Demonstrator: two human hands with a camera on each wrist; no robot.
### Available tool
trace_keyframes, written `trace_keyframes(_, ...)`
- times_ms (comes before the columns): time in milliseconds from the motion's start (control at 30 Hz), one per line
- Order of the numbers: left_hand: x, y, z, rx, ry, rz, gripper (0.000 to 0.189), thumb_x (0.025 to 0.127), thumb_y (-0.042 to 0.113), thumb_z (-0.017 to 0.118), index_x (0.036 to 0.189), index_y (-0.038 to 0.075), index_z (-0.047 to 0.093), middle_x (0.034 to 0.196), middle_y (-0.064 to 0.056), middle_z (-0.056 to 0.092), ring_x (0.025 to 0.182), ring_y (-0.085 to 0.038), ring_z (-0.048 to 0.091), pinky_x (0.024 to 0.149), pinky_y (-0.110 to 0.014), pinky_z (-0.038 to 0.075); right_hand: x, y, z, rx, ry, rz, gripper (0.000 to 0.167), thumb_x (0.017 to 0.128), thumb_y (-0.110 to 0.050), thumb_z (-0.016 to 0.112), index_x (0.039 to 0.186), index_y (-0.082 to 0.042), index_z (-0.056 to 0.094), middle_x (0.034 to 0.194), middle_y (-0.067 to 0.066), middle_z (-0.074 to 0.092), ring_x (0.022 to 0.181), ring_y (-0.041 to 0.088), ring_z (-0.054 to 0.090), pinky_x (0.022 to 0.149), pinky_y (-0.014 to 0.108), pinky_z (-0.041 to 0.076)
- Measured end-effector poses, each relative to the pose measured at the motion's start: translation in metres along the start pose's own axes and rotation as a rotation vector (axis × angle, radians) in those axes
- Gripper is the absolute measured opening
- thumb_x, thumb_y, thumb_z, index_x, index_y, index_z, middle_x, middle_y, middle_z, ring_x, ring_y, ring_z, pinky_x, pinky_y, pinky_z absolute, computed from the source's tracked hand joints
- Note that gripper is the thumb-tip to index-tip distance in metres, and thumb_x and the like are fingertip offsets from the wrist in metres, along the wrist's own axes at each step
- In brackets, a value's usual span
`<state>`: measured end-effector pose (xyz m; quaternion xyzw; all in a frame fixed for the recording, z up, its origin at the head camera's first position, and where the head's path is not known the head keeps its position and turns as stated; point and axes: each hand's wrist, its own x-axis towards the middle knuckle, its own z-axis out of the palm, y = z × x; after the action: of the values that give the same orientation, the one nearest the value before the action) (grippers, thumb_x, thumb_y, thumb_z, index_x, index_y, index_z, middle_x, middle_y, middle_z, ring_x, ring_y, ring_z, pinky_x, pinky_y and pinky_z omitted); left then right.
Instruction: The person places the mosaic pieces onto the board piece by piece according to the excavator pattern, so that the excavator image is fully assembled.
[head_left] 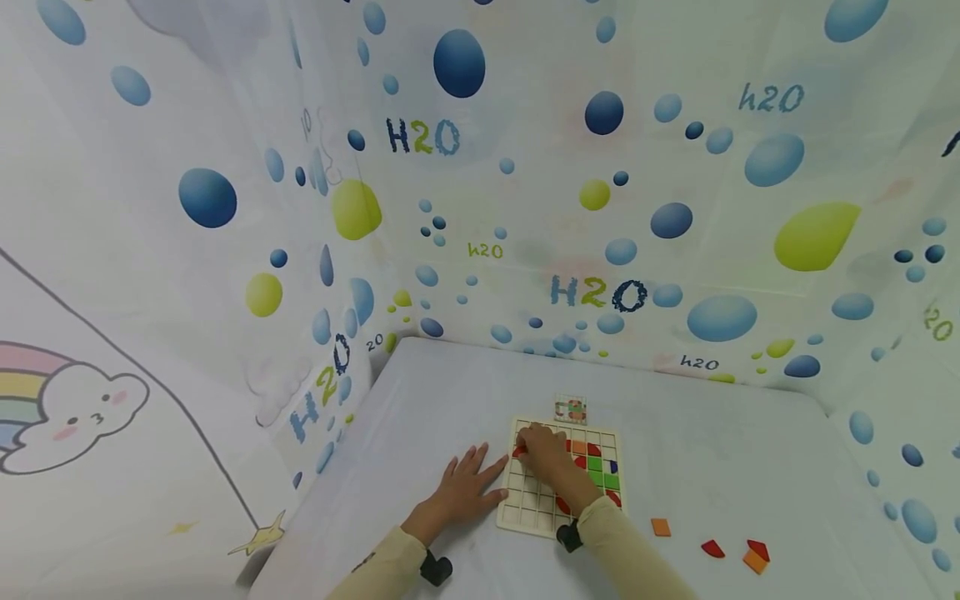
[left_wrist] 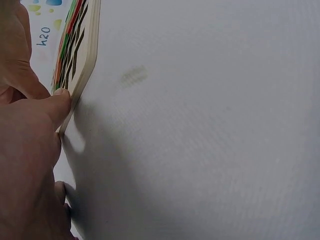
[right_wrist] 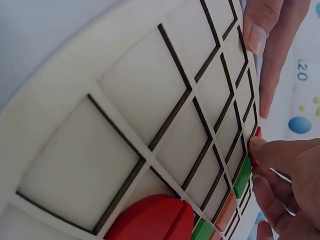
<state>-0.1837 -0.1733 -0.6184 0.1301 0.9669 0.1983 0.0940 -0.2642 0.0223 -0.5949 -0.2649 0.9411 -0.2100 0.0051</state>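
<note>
A pale wooden grid board [head_left: 525, 520] lies on the table, several of its cells filled with red, green, orange and blue pieces. My right hand [head_left: 547, 458] reaches over it to the far left corner. There its thumb and fingers pinch a small red piece [right_wrist: 258, 132], mostly covered by the fingertips, beside a green piece [right_wrist: 243, 177]. Fingers spread, my left hand [head_left: 465, 490] rests on the table against the board's left edge. In the left wrist view its thumb touches the board's rim [left_wrist: 85, 75]. Nearest the right wrist camera sit red rounded pieces [right_wrist: 147, 220].
A small picture card [head_left: 572, 409] lies just beyond the board. To the right are a loose orange square [head_left: 661, 527], a red rounded piece [head_left: 713, 548], and another red piece [head_left: 759, 548] touching an orange square [head_left: 755, 562]. Printed sheets [head_left: 525, 200] hang around the table.
</note>
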Motion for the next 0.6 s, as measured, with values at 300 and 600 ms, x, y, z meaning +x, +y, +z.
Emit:
trace_keyframes(300,0.0,-0.002,0.003,0.003,0.009,0.011,0.066,0.107,0.059,0.052,0.165,0.029,0.039,0.174,-0.017,0.025,0.161,-0.041,0.022,0.125,-0.067,0.019,-0.004,0.0,-0.001,-0.075,0.014,-0.034,0.011,0.095,-0.014,0.08,0.085,-0.013,0.075,0.091,0.003,0.063,0.088,0.025,0.061,0.077,0.05,0.049)
trace_keyframes(600,0.002,-0.002,0.005,-0.007,0.006,0.01,0.067,0.106,0.06,0.051,0.165,0.03,0.039,0.174,-0.017,0.024,0.161,-0.042,0.022,0.126,-0.067,0.019,-0.022,0.005,-0.014,-0.02,0.055,-0.003,0.005,0.094,-0.015,0.081,0.096,-0.011,0.08,0.107,0.01,0.071,0.105,0.035,0.067,0.084,0.062,0.051)
